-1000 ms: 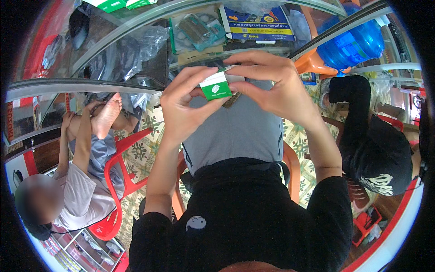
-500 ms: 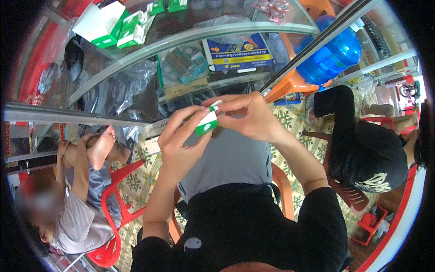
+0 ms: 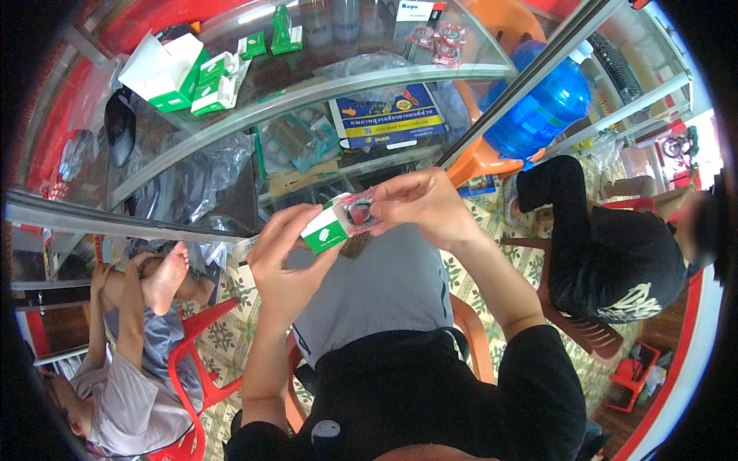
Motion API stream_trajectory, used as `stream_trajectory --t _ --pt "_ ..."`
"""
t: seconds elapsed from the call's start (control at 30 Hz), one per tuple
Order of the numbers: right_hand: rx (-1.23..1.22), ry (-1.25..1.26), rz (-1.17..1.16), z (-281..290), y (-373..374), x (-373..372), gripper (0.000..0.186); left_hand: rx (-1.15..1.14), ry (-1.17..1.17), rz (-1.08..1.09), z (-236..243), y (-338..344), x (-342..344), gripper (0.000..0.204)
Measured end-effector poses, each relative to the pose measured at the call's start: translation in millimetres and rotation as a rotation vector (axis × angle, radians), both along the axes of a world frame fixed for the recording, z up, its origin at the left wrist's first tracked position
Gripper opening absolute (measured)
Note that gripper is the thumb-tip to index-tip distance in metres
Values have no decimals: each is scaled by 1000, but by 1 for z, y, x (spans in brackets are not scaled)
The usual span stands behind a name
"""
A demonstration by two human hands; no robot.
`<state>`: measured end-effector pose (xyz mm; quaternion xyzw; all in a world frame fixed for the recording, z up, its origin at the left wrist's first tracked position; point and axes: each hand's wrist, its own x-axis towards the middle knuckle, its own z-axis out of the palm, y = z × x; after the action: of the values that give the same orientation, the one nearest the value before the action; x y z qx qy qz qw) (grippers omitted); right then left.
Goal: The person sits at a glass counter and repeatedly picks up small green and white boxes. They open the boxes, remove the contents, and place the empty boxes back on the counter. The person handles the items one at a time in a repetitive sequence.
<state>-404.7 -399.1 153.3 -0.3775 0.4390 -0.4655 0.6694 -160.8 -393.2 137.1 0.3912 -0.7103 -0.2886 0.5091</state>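
My left hand [image 3: 286, 257] grips a small green and white cardboard box [image 3: 326, 232] between thumb and fingers, above my lap. A wrapped bearing [image 3: 358, 214], a dark ring in clear plastic with red on it, is at the box's right end. My right hand [image 3: 437, 209] pinches this wrapper between thumb and fingertips. Whether part of the wrapper is still inside the box, I cannot tell. Several similar red-and-clear packets [image 3: 446, 44] lie on the glass counter.
Ahead, a curved glass display counter [image 3: 307, 88] bears a large open white and green carton [image 3: 160, 73] and small green boxes [image 3: 286, 34]. A blue water jug [image 3: 542, 107] stands on an orange chair [image 3: 480, 163]. People sit on both sides, one on a red chair [image 3: 188, 361].
The small box has shifted left and its end has come open. The wrapped bearing now shows between the box and my right hand, which has drawn away from my left.
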Motion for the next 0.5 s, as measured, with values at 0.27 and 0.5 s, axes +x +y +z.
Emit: stream_trajectory --t 0.27,0.5 --pt "-489 367 -504 20 -33 -40 25 84 -3 -11 -4 4 9 52" --pt "-1275 1201 -873 48 -112 -78 22 81 -17 -15 -9 8 12 52"
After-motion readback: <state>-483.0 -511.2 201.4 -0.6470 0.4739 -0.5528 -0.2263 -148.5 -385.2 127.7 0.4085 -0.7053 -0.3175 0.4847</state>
